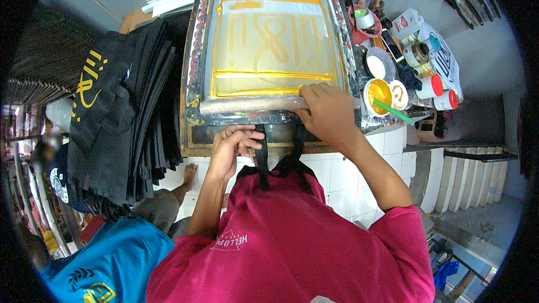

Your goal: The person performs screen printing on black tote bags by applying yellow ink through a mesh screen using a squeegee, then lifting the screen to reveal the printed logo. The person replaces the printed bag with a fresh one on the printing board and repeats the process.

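Observation:
A printing screen (216,50) lies in front of me, its mesh smeared with yellow ink around a faint mirrored design. Across its near edge runs a pale wooden bar (250,105); whether it is the screen's frame or a squeegee handle, I cannot tell. Near its right end, my right hand (328,115) grips it, fingers over the top and thumb below. My left hand (230,148) is just below the bar, palm turned up, fingers loosely curled and apart. Beside its fingertips hangs a black strap (262,160); no firm hold on it shows.
Black printed fabric pieces (106,101) hang in a thick stack at left. A tub of yellow ink (377,98) with a green stick (396,112), red-lidded jars (431,86) and a phone (392,45) crowd the right. A person in a blue shirt (120,255) is close at lower left.

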{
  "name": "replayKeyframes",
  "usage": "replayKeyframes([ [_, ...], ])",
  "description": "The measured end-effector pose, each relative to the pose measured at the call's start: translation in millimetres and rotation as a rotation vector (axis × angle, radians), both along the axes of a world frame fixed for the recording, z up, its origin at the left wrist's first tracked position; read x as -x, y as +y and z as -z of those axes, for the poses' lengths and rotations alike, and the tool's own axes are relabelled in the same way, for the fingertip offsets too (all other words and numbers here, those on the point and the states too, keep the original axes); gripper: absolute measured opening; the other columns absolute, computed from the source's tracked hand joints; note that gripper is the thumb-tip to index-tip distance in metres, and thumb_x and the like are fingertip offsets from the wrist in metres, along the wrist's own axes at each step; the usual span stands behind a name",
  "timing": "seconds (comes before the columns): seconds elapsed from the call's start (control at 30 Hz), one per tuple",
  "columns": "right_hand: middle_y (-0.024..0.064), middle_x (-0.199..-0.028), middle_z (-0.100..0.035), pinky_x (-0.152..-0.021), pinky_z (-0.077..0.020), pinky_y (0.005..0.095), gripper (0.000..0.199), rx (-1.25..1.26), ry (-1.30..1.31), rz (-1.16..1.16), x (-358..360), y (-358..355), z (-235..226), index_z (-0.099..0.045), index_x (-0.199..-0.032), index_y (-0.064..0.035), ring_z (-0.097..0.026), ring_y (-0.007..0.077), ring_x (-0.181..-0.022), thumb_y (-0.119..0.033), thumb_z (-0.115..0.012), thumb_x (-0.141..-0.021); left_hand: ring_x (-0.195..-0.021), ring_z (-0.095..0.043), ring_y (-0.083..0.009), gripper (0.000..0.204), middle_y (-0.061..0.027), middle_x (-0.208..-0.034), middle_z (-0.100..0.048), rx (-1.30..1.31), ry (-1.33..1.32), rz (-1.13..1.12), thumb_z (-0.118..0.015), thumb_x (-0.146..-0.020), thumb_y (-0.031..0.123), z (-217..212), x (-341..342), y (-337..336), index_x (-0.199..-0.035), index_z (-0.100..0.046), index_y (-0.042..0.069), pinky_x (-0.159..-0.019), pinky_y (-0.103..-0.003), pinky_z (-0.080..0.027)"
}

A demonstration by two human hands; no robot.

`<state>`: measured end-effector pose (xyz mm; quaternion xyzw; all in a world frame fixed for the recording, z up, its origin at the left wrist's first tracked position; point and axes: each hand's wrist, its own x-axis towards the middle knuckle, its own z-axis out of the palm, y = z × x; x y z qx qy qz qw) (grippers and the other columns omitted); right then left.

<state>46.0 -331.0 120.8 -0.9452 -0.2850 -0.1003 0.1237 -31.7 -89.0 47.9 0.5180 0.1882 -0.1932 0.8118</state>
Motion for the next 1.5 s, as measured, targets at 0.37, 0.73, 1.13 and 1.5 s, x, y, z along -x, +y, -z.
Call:
replayKeyframes([
  [0.37,0.0186,-0.096,-0.072,-0.081,-0.053,0.0495,0.045,0.15,-0.014,0.065,-243,11,25,-0.068,-0.107,-0.0076,-0.069,0.0378,-0.094,-0.045,-0.072,-0.083,-0.098,-0.072,-0.0328,0.045,-0.0302,-0.113,-0.067,0.154,0.204,-0.05,-0.049,-0.085,0.009,4,-6,4,-0.118,-0.053,-0.02,-0.078,-0.035,-0.06],
  [0.73,0.0178,-0.1,-0.074,-0.084,-0.0545,0.0493,0.065,0.151,-0.013,0.15,-352,18,20,-0.074,-0.112,-0.0134,-0.07,0.0354,-0.098,-0.066,-0.072,-0.074,-0.057,-0.069,-0.026,0.037,-0.0222,-0.08,-0.071,-0.006,0.005,0.132,-0.045,-0.094,0.02,-33,-36,23,-0.1,-0.064,-0.011,-0.05,-0.032,-0.057],
  [1.13,0.0158,-0.081,-0.073,-0.066,-0.0568,0.0458,0.073,0.218,-0.073,0.218,-277,33,27,-0.077,-0.102,-0.0125,-0.072,0.033,-0.077,-0.077,-0.067,-0.07,-0.095,-0.07,-0.0374,0.046,-0.0207,-0.098,-0.073,-1.558,-0.799,0.293,-0.077,-0.081,0.033,-58,-326,50,-0.115,-0.07,0.004,-0.09,-0.043,-0.052],
  [1.5,0.0123,-0.08,-0.073,-0.064,-0.0562,0.0447,0.07,0.229,-0.062,0.19,-197,24,25,-0.076,-0.092,-0.0108,-0.072,0.0325,-0.073,-0.076,-0.07,-0.068,-0.085,-0.07,-0.0389,0.04,-0.0206,-0.089,-0.072,-1.52,-0.826,0.288,-0.079,-0.078,0.033,-48,-243,48,-0.108,-0.074,0.006,-0.081,-0.044,-0.055],
])
